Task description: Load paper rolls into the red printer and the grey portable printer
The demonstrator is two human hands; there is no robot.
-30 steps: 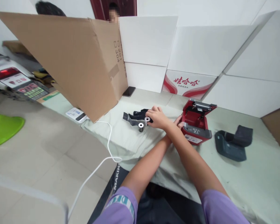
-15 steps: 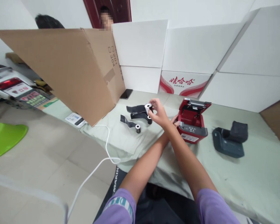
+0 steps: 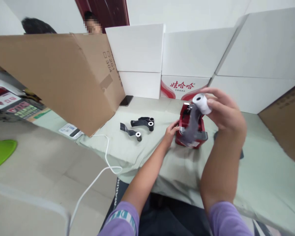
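Observation:
A white paper roll (image 3: pixel 205 104) with a dark strip of paper hanging from it is pinched in my right hand (image 3: pixel 226 111). It is above the red receipt printer (image 3: pixel 203 124), whose lid stands raised; the blurred strip hangs in front of the printer and hides part of its inside. My left hand (image 3: pixel 171 131) grips the printer's left side. To the left, several more rolls lie on the cloth: one small roll (image 3: pixel 139 136) in front with its dark tail out, and another roll (image 3: pixel 150 126) behind it beside a third.
A dark device (image 3: pixel 241 154) is mostly hidden behind my right forearm. A large cardboard box (image 3: pixel 64 75) stands at left, white boxes (image 3: pixel 186 54) at the back. A black phone (image 3: pixel 126 100), a white device (image 3: pixel 70 130) and a white cable (image 3: pixel 107 150) are nearby. People are partly visible behind the cardboard.
My right hand has lifted one paper roll from the group at left and carried it right, over the printer. My arms are no longer crossed. My left hand stays at the printer.

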